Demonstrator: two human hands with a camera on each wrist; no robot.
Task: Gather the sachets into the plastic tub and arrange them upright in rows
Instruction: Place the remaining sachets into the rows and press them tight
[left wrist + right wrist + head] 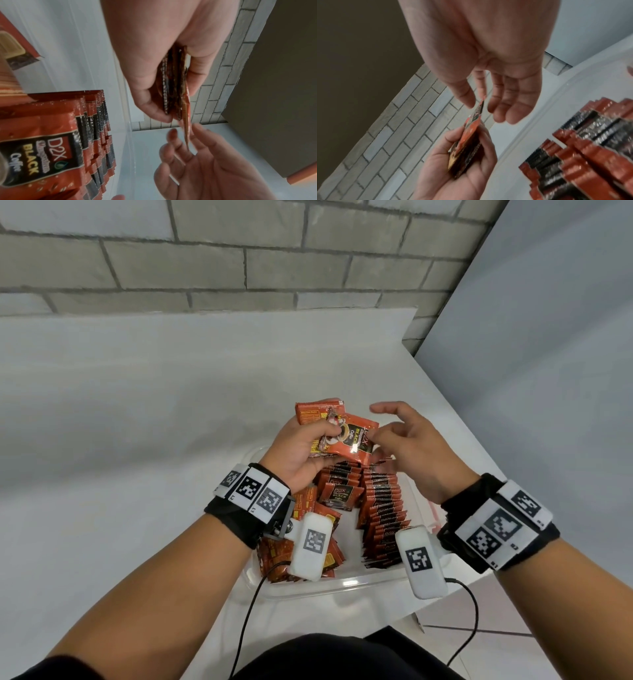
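My left hand grips a small stack of red-and-black coffee sachets above the far end of the clear plastic tub. In the left wrist view the stack shows edge-on between thumb and fingers. My right hand hovers beside it, fingers relaxed. Its thumb and fingertips lie either side of the top sachet's corner, with gaps. Upright sachets fill a long row along the tub's right side, and a shorter row stands in the middle. Loose sachets lie in its left part.
The tub sits on a white table near the right edge, with tiled floor beyond. A brick wall stands behind and a grey panel to the right. Cables hang from both wrist units.
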